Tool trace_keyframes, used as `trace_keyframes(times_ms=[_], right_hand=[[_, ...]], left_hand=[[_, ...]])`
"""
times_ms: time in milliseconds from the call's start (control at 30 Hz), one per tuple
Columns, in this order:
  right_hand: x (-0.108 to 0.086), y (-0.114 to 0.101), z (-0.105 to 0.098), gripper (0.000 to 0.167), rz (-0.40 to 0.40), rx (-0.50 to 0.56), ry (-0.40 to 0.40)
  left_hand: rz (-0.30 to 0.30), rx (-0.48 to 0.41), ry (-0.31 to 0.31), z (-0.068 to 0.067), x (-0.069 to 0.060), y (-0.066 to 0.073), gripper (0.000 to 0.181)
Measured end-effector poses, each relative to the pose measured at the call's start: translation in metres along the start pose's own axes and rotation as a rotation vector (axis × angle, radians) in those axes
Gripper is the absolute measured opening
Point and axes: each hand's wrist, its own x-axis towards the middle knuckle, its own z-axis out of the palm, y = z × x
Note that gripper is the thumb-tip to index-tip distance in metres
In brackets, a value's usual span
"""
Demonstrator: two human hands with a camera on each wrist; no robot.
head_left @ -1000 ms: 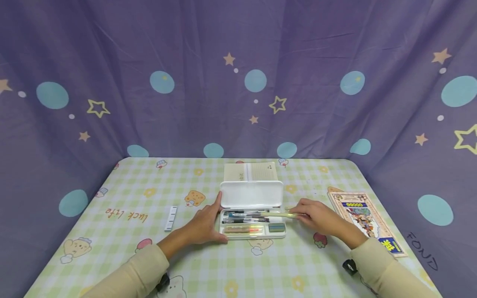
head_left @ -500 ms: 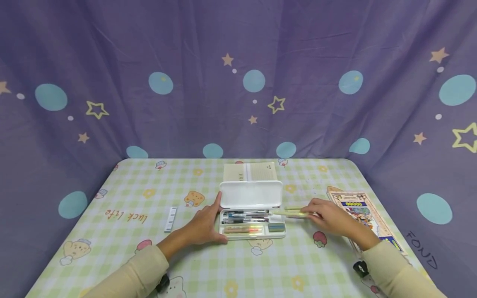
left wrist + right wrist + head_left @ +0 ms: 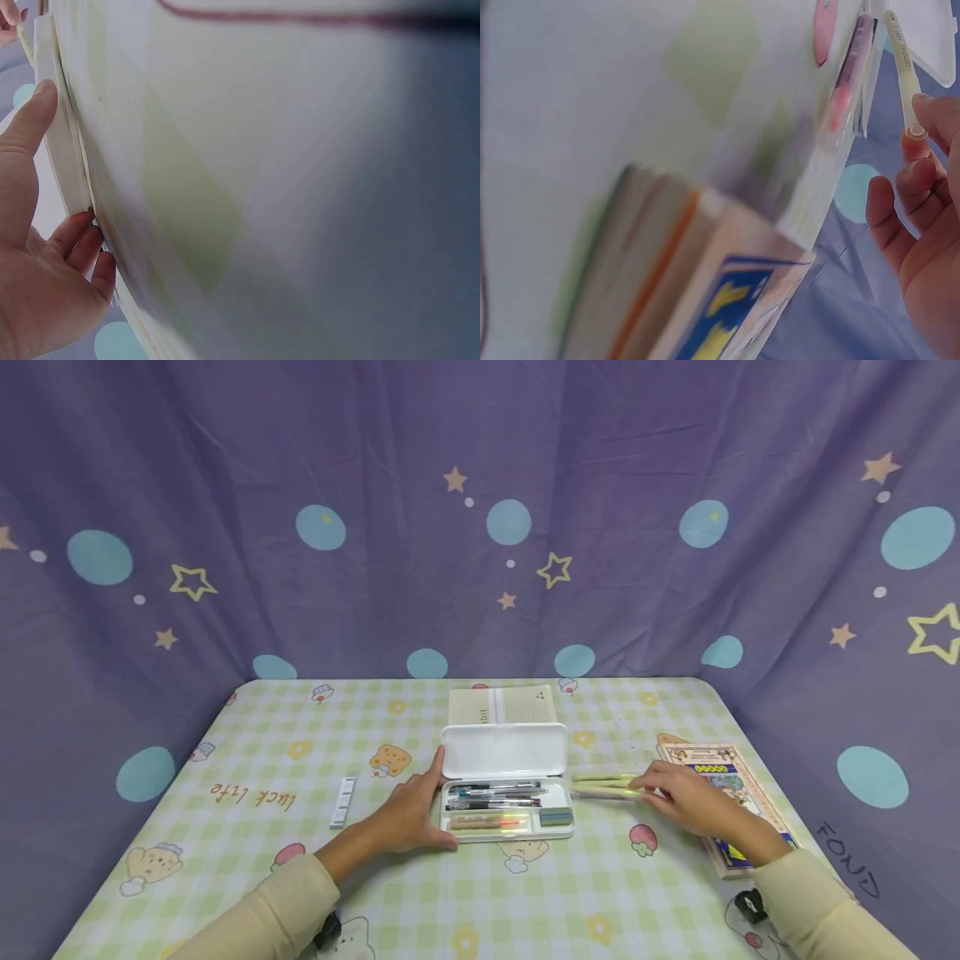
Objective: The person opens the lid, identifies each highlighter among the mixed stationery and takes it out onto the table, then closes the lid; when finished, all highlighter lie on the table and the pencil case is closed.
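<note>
An open white pencil case (image 3: 511,837) lies on the table with its lid raised, holding several pens (image 3: 495,803), a highlighter-like piece at the front and a blue-grey block (image 3: 556,817). My left hand (image 3: 407,810) holds the case's left end, thumb at the front and fingers at the back; the left wrist view shows the hand (image 3: 52,277) against the case's edge (image 3: 64,142). Right of the case, my right hand (image 3: 686,795) pinches a pale yellow pen (image 3: 606,792). The right wrist view shows thumb and finger on the pen's end (image 3: 904,67). Another yellow pen (image 3: 600,777) lies just behind.
A cream notebook (image 3: 502,705) lies behind the raised lid. Left of my left hand is a small white strip (image 3: 342,802). A stack of books (image 3: 742,777) sits under and beside my right forearm, its pages visible in the right wrist view. A purple curtain hangs behind the table.
My right hand has moved right with the yellow pen, which has come out from over the case to the table beside it. My left hand has stayed at the case.
</note>
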Motion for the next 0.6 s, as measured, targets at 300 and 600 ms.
trace_keyframes(times_ms=[300,600], right_hand=[[-0.01,0.004,0.002,0.02,0.061,0.005,-0.042],[-0.013,0.01,0.006,0.019,0.109,-0.052,-0.082]], left_hand=[[0.001,0.002,0.001,-0.001,-0.001,0.001,0.151],[-0.007,0.012,0.0,0.0,-0.001,0.0,0.152]])
